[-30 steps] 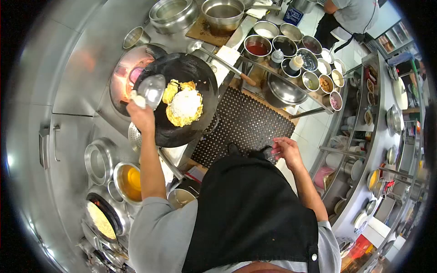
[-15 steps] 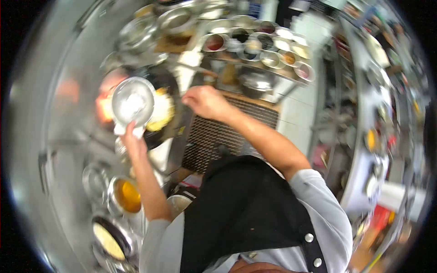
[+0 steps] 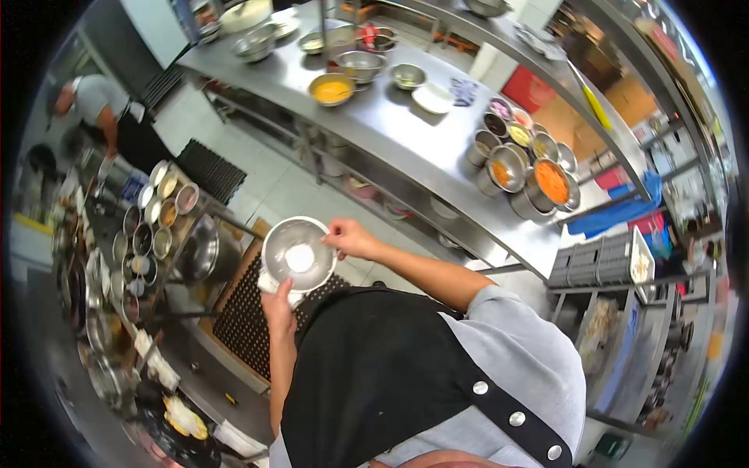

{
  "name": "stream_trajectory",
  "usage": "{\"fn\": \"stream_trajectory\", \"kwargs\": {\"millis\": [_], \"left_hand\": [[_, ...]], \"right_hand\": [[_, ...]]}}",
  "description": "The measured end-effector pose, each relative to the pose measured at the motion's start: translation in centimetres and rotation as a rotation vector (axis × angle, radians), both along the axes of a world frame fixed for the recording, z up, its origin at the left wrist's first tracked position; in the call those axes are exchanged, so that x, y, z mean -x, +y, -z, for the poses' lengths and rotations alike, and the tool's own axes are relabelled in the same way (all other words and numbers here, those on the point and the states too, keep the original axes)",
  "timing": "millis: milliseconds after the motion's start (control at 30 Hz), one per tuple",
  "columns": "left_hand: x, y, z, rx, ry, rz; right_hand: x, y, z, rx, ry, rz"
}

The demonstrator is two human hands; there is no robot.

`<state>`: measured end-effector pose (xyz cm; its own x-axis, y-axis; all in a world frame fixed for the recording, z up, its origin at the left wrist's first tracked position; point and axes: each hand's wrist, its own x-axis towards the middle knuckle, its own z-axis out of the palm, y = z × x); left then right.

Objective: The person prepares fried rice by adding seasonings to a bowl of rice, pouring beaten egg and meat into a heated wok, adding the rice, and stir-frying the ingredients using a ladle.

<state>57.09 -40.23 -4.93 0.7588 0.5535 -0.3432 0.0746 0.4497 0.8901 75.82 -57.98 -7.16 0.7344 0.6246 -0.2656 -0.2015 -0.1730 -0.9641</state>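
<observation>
The metal bowl (image 3: 275, 248) is in front of the cook's black apron (image 3: 367, 351), above the perforated mat (image 3: 239, 324). The left hand (image 3: 278, 306) grips its near edge, thumb over the rim, a white cloth (image 3: 268, 282) beside the grip; the right hand (image 3: 355, 239) has its fingers drawn together at the opposite side, whether pinching or merely touching, I can't tell. It looks light, stiff and hard to break, though smooth metal could slip; the rim, taken through cloth, seems the surest hold.
</observation>
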Motion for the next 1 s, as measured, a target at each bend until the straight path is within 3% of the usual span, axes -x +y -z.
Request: {"fn": "stream_trajectory", "kwargs": {"millis": [100,133,267,333,367,433,500,567,633,700,767,833,900,967,1000], "left_hand": [[-6.6,-4.3,0.0,0.143,0.023,0.261],[-8.1,-6.4,-1.9,0.150,0.030,0.257],[-9.9,-9.0,-0.2,0.077,0.008,0.348],[-8.8,-8.6,3.0,-0.057,0.154,0.413],[-8.0,-8.3,3.0,-0.253,0.299,0.482],[-4.7,-5.8,9.2,-0.755,0.306,0.524],[-0.3,-2.2,15.7,-0.956,0.733,0.690],[8.4,2.8,28.1,-0.897,0.904,0.555],[16.4,5.3,30.3,-0.779,1.188,0.466],[23.7,5.4,28.0,-0.603,1.494,0.384],[32.4,4.6,26.1,-0.562,1.413,0.228],[39.0,3.2,25.7,-0.350,1.253,-0.030],[39.4,-0.3,22.2,0.168,1.057,-0.588],[40.0,-3.0,21.4,0.229,1.066,-0.684],[43.0,-5.3,26.5,0.004,1.056,-0.565]], "right_hand": [[-4.4,-10.2,-1.1,0.059,0.026,0.299],[-6.0,-13.3,-1.3,0.062,0.063,0.389],[-12.7,-23.0,1.5,0.166,0.106,0.681],[-14.9,-25.8,3.4,0.174,0.100,0.747],[-15.7,-26.8,4.7,0.042,0.141,0.818],[-15.8,-27.4,5.1,-0.100,0.190,0.889],[-15.0,-26.4,2.7,-0.206,0.366,1.008],[-14.1,-25.5,3.6,-0.190,0.408,0.998],[-13.3,-24.5,6.5,-0.146,0.415,0.936],[-12.2,-23.1,8.8,-0.134,0.385,0.809],[-11.8,-19.8,8.9,-0.113,0.425,0.751],[-13.3,-15.6,10.3,-0.066,0.422,0.658],[-13.7,-9.1,7.7,0.006,0.346,0.502],[-14.5,-1.3,6.6,-0.001,0.250,0.343],[-13.6,3.2,4.7,-0.003,0.184,0.265]]}}
